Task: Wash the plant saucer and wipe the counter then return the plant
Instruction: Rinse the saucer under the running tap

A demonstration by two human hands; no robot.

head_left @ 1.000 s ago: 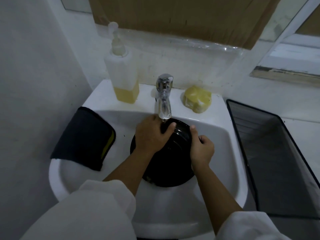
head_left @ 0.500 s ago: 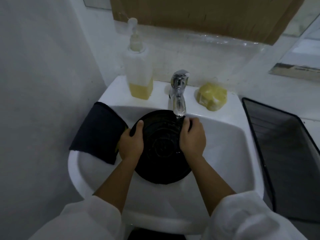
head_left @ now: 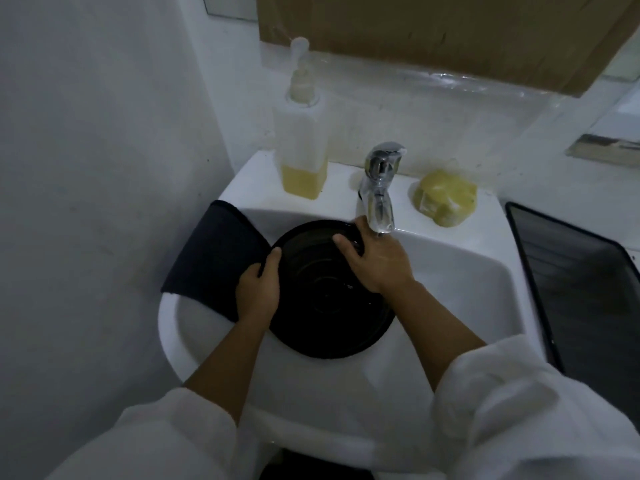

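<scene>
Black and glossy, the plant saucer (head_left: 332, 306) was held inside the basin of the white sink (head_left: 450, 306), its far rim just below the spout of the tap (head_left: 379, 188). Its left rim was gripped by the left hand (head_left: 258, 292), thumb laid over the edge. The far right rim was clasped by the right hand (head_left: 377, 261), thumb inside the dish. Whether water was running could not be told.

A slip was judged the main hazard: a wet, smooth rim could be lost from either grasp and the saucer dropped against the porcelain. The spout could be struck if the dish were lifted carelessly. The dark cloth (head_left: 214, 258), draped over the sink's left edge just beside the left hand, could be dragged into the basin and soaked before the counter was wiped.
</scene>
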